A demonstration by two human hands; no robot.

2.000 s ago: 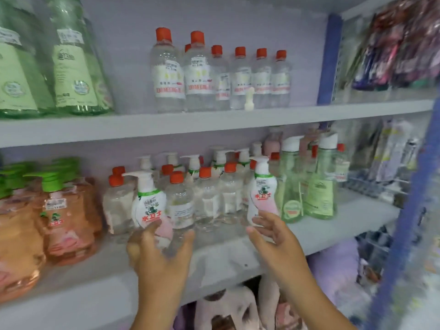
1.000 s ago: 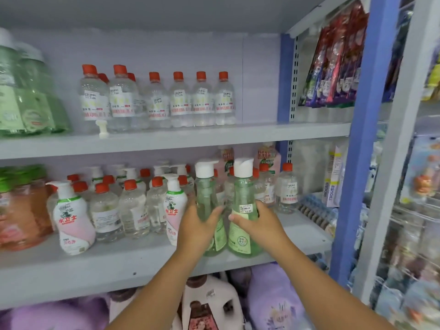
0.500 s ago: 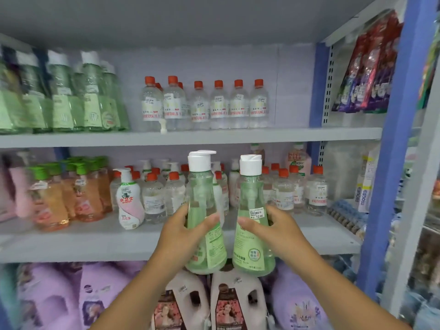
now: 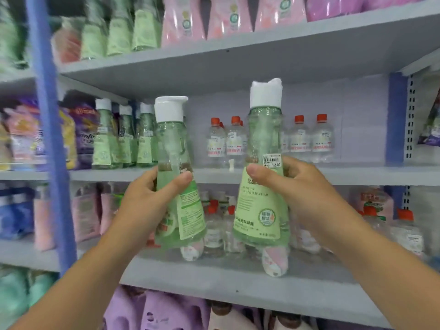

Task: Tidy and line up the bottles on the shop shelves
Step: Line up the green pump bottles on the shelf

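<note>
Grey shop shelves (image 4: 238, 284) fill the view in several tiers, carried by a blue upright (image 4: 47, 139) on the left. The top tier holds pink pouches (image 4: 228, 15) and a blurred row of green-labelled bottles. On the middle shelf (image 4: 357, 173) a group of matching green bottles (image 4: 123, 139) with white caps stands to the left, and a row of clear bottles with red caps (image 4: 309, 141) stands further right against the pale back wall. The lower shelf carries more small clear red-capped bottles, mostly hidden behind the raised arms, and purple packs sit below it. Two tall green bottles are held up in the air in front of the shelves, well apart from each other and both roughly upright. The left hand (image 4: 152, 198) is wrapped round the waist of the left green bottle (image 4: 176, 167), thumb across the front, the white pump cap pointing right. The right hand (image 4: 292, 186) grips the right green bottle (image 4: 262, 198) the same way, thumb pressed on the label just under a small price sticker (image 4: 272, 160).
</note>
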